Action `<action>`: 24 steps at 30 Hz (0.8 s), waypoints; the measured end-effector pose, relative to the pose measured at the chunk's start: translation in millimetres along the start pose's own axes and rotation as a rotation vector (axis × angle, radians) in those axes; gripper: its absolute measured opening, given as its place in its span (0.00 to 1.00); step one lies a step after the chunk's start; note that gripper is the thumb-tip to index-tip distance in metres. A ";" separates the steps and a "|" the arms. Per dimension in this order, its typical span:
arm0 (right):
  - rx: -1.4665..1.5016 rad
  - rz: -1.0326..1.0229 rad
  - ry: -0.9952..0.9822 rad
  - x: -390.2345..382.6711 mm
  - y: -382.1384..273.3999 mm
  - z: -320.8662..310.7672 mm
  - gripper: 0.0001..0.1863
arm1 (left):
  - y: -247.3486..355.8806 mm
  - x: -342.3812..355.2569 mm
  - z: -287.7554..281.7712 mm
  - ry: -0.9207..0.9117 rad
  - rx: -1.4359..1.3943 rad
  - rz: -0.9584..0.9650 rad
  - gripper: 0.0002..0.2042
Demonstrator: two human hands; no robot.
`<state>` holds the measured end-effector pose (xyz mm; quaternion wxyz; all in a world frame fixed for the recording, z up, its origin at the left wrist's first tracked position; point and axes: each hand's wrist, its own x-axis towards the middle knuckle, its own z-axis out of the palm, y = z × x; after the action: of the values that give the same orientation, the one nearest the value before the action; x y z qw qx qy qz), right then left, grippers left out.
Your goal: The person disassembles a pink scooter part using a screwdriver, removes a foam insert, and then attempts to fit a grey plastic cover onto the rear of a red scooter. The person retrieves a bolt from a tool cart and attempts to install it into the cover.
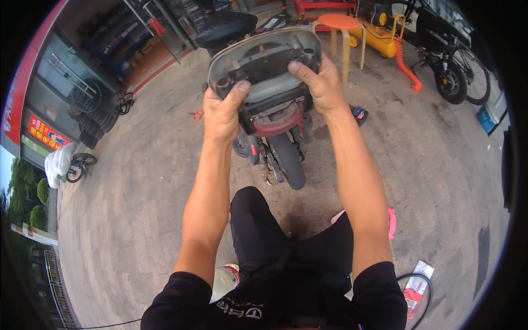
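left fingers (238, 93), right fingers (301, 72) clamped on grey shell (274, 87), long axis crosswise, hollow side facing person (280, 300)

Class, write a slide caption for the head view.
Left hand and right hand hold a grey shell, a black tyre below.

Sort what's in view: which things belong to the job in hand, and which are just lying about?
Job in hand, apparently:
grey plastic housing, gripped by left hand and right hand
scooter beyond it

Seemingly just about:
orange-topped stool
yellow air compressor
black tyres
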<state>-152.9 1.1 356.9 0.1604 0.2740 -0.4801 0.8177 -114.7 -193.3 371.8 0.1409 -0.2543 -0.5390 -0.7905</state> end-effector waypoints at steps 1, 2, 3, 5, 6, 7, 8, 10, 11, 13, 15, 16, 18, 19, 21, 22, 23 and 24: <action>0.006 -0.005 -0.003 -0.1 0.1 0.7 0.21 | -0.4 0.4 -0.3 0.008 0.006 -0.003 0.20; 0.013 -0.004 0.000 -0.3 0.1 1.1 0.21 | -0.7 0.6 -0.5 0.013 0.014 -0.010 0.20; 0.007 -0.010 -0.005 -0.5 -0.2 1.3 0.21 | -0.9 0.9 -0.4 0.018 0.012 -0.006 0.20; 0.005 -0.012 0.000 -0.9 -1.1 0.7 0.21 | -1.7 1.5 0.4 0.019 0.013 -0.006 0.20; -0.003 -0.017 -0.002 -0.9 -1.5 0.2 0.21 | -1.9 1.7 0.9 0.016 0.012 -0.004 0.20; -0.005 -0.023 -0.002 -0.9 -2.0 -0.4 0.21 | -1.9 1.7 1.3 0.013 0.010 -0.002 0.20; 0.003 -0.029 -0.015 -0.7 -2.4 -1.0 0.21 | -1.9 1.9 1.5 0.010 0.010 0.000 0.20; 0.018 0.015 -0.025 -0.1 -3.5 -2.7 0.20 | -1.7 2.4 1.2 0.005 0.016 0.009 0.20; 0.028 0.038 -0.038 0.2 -3.9 -3.6 0.20 | -1.7 2.4 0.6 0.004 0.018 0.014 0.20; 0.059 0.047 -0.049 0.9 -4.5 -5.5 0.21 | -2.1 2.7 -1.3 0.002 0.014 0.005 0.20; 0.079 0.064 -0.062 1.3 -5.0 -7.4 0.21 | -2.5 2.5 -3.3 0.003 0.009 -0.006 0.20; 0.083 0.075 -0.069 1.5 -5.1 -8.2 0.21 | -2.5 2.5 -3.9 0.003 0.007 -0.010 0.20; 0.096 0.097 -0.079 1.5 -5.1 -9.0 0.21 | -2.4 1.9 -3.6 0.009 0.005 -0.009 0.19; 0.105 0.107 -0.080 1.6 -4.9 -8.9 0.22 | -2.3 1.6 -2.5 0.015 0.005 -0.004 0.19; 0.107 0.108 -0.073 1.6 -3.7 -8.0 0.22 | -2.5 1.4 1.2 0.037 -0.007 0.005 0.16; 0.101 0.098 -0.064 1.4 -2.8 -7.3 0.22 | -2.4 1.1 3.3 0.052 -0.019 0.010 0.14; 0.094 0.098 -0.050 1.3 -1.8 -6.5 0.22 | -2.1 0.6 5.0 0.060 -0.037 0.027 0.11; 0.085 0.081 -0.046 1.1 -1.0 -5.9 0.22 | -1.6 0.0 6.4 0.071 -0.034 0.014 0.11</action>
<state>-155.0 6.7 355.9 0.1044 0.2797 -0.4591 0.8367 -113.9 -186.8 372.4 0.1611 -0.2325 -0.5184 -0.8070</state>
